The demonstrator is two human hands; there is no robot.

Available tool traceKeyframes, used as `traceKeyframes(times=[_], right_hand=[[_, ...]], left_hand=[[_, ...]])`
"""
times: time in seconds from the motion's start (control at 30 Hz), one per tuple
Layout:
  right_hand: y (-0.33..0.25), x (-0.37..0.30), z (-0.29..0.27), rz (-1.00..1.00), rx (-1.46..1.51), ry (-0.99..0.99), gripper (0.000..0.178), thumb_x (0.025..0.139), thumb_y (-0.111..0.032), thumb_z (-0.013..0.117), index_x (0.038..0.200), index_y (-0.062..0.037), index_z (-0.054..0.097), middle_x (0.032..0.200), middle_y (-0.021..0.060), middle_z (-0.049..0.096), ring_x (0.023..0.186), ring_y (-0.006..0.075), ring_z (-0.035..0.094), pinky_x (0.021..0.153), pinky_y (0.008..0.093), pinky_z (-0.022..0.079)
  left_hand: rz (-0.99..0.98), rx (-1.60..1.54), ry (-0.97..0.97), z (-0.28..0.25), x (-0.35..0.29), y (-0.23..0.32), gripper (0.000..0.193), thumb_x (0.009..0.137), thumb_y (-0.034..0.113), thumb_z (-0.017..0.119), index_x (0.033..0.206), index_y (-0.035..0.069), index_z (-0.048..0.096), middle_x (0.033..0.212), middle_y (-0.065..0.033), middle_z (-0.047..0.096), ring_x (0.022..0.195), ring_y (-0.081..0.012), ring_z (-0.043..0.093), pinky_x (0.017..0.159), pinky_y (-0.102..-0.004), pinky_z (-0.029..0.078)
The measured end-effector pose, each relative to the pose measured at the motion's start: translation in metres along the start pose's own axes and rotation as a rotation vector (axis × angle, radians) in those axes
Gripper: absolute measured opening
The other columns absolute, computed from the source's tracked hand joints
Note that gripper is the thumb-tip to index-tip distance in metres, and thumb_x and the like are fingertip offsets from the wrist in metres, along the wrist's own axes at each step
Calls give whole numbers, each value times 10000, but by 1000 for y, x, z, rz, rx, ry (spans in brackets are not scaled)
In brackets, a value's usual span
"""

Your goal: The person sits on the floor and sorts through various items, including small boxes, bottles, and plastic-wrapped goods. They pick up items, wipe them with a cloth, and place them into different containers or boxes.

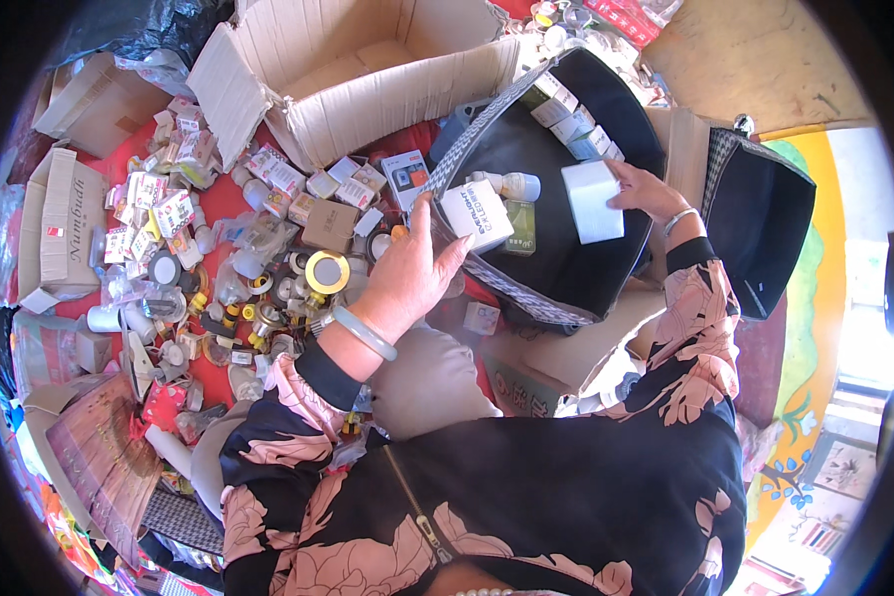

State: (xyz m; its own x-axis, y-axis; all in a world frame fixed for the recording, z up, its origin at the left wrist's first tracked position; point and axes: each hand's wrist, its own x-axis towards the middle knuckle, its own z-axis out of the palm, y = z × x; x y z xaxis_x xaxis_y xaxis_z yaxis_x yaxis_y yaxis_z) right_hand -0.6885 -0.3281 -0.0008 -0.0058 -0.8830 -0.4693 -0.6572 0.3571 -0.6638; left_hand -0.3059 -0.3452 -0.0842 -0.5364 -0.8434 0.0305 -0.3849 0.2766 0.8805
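My right hand (pixel 651 194) grips a plain white box (pixel 593 204) over the inside of a black-lined storage bin (pixel 556 164) with a patterned rim. At the bin's left side, my left hand (pixel 414 273) has its thumb and fingers around the lower left edge of a white printed box (pixel 475 216). Just beyond that box lie a pale cylindrical piece (pixel 520 186) and a green box (pixel 521 228). A row of small boxes (pixel 572 119) stands along the bin's far wall.
Behind the bin is an open cardboard carton (pixel 387 99). To the left, a red cloth (pixel 219 372) bears small boxes, bulbs and a yellow-rimmed round lamp (pixel 327 271). Another black bin (pixel 760 223) stands at the right. A grey rounded thing (pixel 432 382) sits before me.
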Motion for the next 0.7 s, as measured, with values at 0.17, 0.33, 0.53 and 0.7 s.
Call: traceKeyframes(times=[0.17,0.33,0.53,0.7], right_hand=[[-6,36,-16,24,-21,158,699,738,-212,653,1332,3,355,1046,85,575,965,192,551,857,280,427],[-35,123,14,114,-700,404,989,620,-461,708,1390,-23,270,1084,219,569,1014,361,562,939,360,409],[-24,176,45,265,-752,487,964,670,-412,733,1404,-30,239,1277,236,465,1173,345,478,978,379,398],[-13,160,60,229,-837,462,940,677,-337,751,1429,-155,216,1309,202,422,1175,366,468,971,400,406]], left_hand=[[15,-51,19,1,-1,4,709,878,374,560,1346,-40,224,733,-200,620,663,-366,615,581,-409,472],[-67,-96,-52,-6,-1,8,703,874,413,528,1326,-32,225,905,-319,592,799,-461,597,654,-478,486],[-31,-50,-35,-8,-1,10,735,879,386,552,1353,-59,209,862,-263,603,781,-404,604,667,-423,477],[-50,-38,-33,-8,-3,10,729,878,386,553,1355,-50,214,885,-278,595,806,-404,602,679,-425,478]])
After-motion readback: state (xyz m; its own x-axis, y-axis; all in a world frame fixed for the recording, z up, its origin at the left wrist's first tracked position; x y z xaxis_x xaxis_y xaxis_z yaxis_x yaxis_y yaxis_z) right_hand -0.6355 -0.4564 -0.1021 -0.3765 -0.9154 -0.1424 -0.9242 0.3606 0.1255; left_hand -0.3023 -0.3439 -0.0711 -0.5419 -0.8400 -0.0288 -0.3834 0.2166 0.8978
